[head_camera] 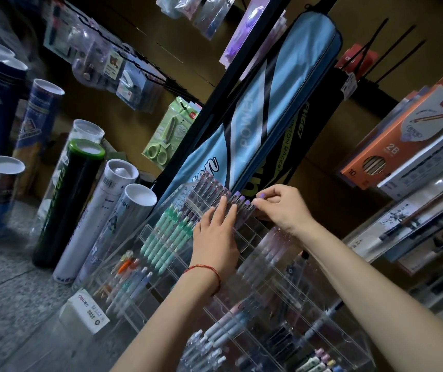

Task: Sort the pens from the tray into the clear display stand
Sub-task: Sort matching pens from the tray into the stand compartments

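A clear display stand [266, 267] with several rows of compartments fills the lower middle of the head view. Its top row holds several purple-capped pens [215, 190]. My left hand [216, 238] lies flat on this row, fingers straight and pressing against the pens. My right hand [279, 204] pinches one purple-capped pen [247, 204] at the right end of the row. Mint green pens [165, 237] stand in the row below, and mixed pastel pens [132, 280] fill lower rows. No tray is visible.
Tall shuttlecock tubes [81, 200] stand on the floor left of the stand. A blue badminton racket bag [258, 111] hangs right behind it. Boxed pencils [402, 140] and packaged goods fill shelves at right. A white price label [89, 310] sits at the stand's left foot.
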Motion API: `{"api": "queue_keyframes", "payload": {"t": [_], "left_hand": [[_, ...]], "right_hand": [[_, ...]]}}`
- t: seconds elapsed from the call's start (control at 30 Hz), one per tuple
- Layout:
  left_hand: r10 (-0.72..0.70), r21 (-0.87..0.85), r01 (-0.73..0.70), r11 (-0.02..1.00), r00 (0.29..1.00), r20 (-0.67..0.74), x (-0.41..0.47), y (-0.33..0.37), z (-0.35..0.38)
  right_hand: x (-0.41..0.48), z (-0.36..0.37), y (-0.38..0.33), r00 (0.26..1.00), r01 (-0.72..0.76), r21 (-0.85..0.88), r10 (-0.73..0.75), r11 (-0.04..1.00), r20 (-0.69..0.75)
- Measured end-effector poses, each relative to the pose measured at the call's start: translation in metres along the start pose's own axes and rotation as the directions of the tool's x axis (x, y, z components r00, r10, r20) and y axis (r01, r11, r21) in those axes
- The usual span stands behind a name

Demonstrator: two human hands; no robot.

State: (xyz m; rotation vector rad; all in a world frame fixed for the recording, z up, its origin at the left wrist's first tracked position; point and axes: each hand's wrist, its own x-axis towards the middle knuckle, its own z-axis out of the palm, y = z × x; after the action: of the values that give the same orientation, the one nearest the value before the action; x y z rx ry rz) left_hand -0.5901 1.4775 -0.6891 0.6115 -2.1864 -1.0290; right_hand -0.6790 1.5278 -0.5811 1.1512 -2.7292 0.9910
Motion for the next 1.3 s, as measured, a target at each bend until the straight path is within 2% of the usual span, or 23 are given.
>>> {"api": "queue_keyframes", "payload": {"t": [0.1, 0.23, 0.33, 0.43, 0.47, 0.53, 0.6, 0.63, 0.67, 0.7, 0.73, 0.8, 0.83, 0.9, 0.97, 1.07, 1.17, 1.23, 1.3], "left_hand": [[0.019, -0.074, -0.022, 0.997, 0.999, -0.043, 0.001, -0.004, -0.005], [-0.054, -0.220, 0.014, 0.975, 0.983, -0.175, -0.005, -0.018, -0.017], [-0.063, -0.245, 0.001, 0.969, 0.967, -0.245, -0.012, -0.031, -0.026], [-0.076, -0.256, 0.008, 0.967, 0.963, -0.259, -0.021, -0.048, -0.035], [-0.085, -0.269, 0.015, 0.963, 0.965, -0.250, -0.025, -0.056, -0.039], [-0.105, -0.287, 0.041, 0.957, 0.972, -0.211, -0.035, -0.073, -0.051], [-0.128, -0.244, 0.085, 0.966, 0.978, -0.166, -0.046, -0.098, -0.069], [-0.157, -0.209, 0.125, 0.970, 0.977, -0.145, -0.055, -0.115, -0.078], [-0.208, -0.170, 0.187, 0.967, 0.972, -0.112, -0.067, -0.136, -0.089], [-0.284, -0.124, 0.275, 0.953, 0.957, -0.063, -0.082, -0.161, -0.100], [-0.379, -0.073, 0.378, 0.923, 0.925, -0.012, -0.099, -0.187, -0.112], [-0.572, 0.070, 0.568, 0.820, 0.818, 0.065, -0.140, -0.237, -0.136], [-0.652, 0.161, 0.636, 0.755, 0.753, 0.082, -0.161, -0.260, -0.146], [-0.777, 0.329, 0.714, 0.618, 0.620, 0.112, -0.200, -0.295, -0.159], [-0.862, 0.402, 0.769, 0.496, 0.491, 0.124, -0.233, -0.319, -0.165], [-0.942, 0.332, 0.884, 0.330, 0.334, 0.047, -0.271, -0.349, -0.171], [-0.975, 0.275, 0.939, 0.206, 0.220, -0.018, -0.303, -0.368, -0.179], [-0.992, 0.171, 0.978, 0.121, 0.126, -0.019, -0.328, -0.372, -0.180], [-0.999, 0.045, 0.998, 0.043, 0.043, 0.001, -0.353, -0.372, -0.174]], "right_hand": [[0.004, 0.004, 0.002, 1.000, -0.019, -0.073, 0.020, 0.997, 0.008], [0.001, 0.016, 0.007, 0.999, -0.023, -0.241, 0.031, 0.970, 0.031], [0.002, 0.016, -0.002, 0.996, -0.064, -0.341, 0.081, 0.938, 0.036], [0.000, 0.009, -0.017, 0.984, -0.061, -0.465, 0.132, 0.883, 0.122], [-0.003, 0.008, -0.024, 0.989, -0.035, -0.522, 0.104, 0.852, 0.103], [-0.016, 0.009, -0.043, 0.994, 0.057, -0.544, -0.098, 0.837, -0.046], [-0.040, 0.028, -0.068, 0.914, 0.245, -0.430, -0.355, 0.869, -0.197], [-0.053, 0.046, -0.080, 0.883, 0.346, -0.330, -0.424, 0.878, -0.201], [-0.068, 0.070, -0.091, 0.881, 0.424, -0.219, -0.457, 0.879, -0.125], [-0.085, 0.101, -0.098, 0.882, 0.470, -0.106, -0.470, 0.876, 0.023], [-0.102, 0.134, -0.102, 0.860, 0.478, -0.020, -0.463, 0.878, 0.215], [-0.137, 0.204, -0.103, 0.719, 0.422, 0.050, -0.368, 0.905, 0.590], [-0.153, 0.238, -0.099, 0.618, 0.358, 0.059, -0.284, 0.932, 0.733], [-0.181, 0.299, -0.079, 0.448, 0.167, 0.008, -0.083, 0.986, 0.890], [-0.201, 0.346, -0.054, 0.360, 0.035, -0.113, 0.093, 0.993, 0.928], [-0.213, 0.397, -0.023, 0.315, 0.002, -0.233, 0.221, 0.972, 0.923], [-0.219, 0.432, -0.010, 0.367, -0.054, -0.238, 0.241, 0.970, 0.898], [-0.237, 0.447, -0.015, 0.382, -0.107, -0.187, 0.214, 0.977, 0.899], [-0.269, 0.457, -0.023, 0.312, -0.145, -0.127, 0.167, 0.981, 0.935]]}}
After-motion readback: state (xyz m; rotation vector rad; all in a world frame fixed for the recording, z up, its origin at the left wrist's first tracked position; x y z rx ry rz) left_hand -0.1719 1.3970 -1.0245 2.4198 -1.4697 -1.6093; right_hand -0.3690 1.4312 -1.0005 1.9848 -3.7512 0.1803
